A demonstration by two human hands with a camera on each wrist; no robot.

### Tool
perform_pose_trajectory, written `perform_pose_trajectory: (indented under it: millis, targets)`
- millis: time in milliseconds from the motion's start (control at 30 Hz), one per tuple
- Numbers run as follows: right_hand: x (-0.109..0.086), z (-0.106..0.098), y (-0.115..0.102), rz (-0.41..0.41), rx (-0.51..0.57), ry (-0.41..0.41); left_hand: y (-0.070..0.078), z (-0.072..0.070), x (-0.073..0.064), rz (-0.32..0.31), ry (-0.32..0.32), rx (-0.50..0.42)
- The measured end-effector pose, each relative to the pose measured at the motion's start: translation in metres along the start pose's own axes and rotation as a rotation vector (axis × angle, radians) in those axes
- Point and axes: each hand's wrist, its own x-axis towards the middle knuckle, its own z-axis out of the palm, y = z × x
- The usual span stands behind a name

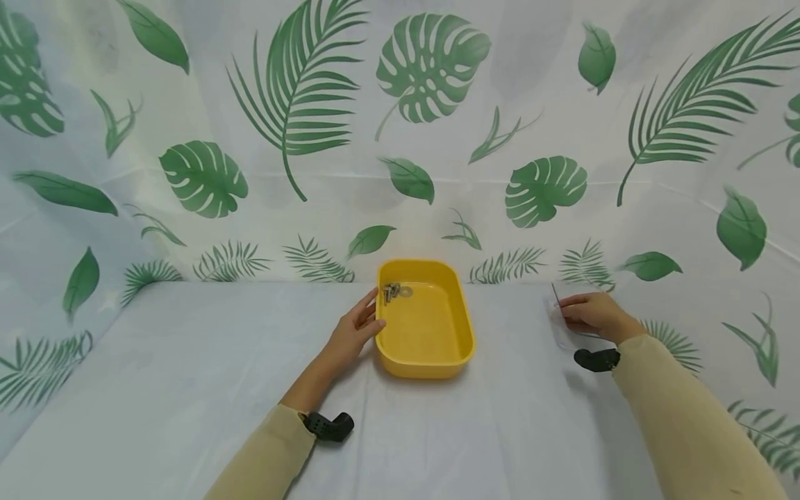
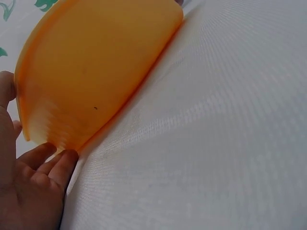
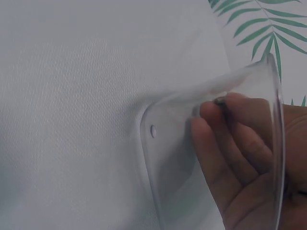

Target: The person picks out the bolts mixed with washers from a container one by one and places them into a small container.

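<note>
A yellow tray (image 1: 425, 326) stands on the white cloth, with several metal screws (image 1: 390, 292) and a washer (image 1: 406, 292) in its far left corner. My left hand (image 1: 350, 337) holds the tray's left side, thumb over the rim and fingers against the outer wall. In the left wrist view, fingertips (image 2: 64, 160) touch the low edge of the orange-looking wall. Off to the right, my right hand (image 1: 594, 316) reaches into a clear plastic container (image 3: 148, 158). Between thumb and forefinger it pinches a small dark metal piece (image 3: 219, 100), mostly covered by the fingertips.
White cloth (image 1: 512, 417) covers the work surface. Behind it rises a white curtain (image 1: 350, 153) printed with green leaves. Black wrist cameras sit on the left wrist (image 1: 328, 426) and the right wrist (image 1: 596, 360).
</note>
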Motion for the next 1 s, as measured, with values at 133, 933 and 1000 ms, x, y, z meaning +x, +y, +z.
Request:
perform_pose_trajectory:
  millis: [133,933,1000]
  targets:
    - [0.004,0.003,-0.005,0.0,0.002,-0.042,0.001,-0.002,0.002,0.002,0.014,0.02]
    - [0.009,0.02,-0.029,0.06,-0.071,-0.006,0.002,-0.002,-0.001,-0.006,0.005,0.009]
    - [0.009,0.02,-0.027,0.075,-0.082,0.015,0.003,-0.001,-0.001,-0.007,0.005,0.007]
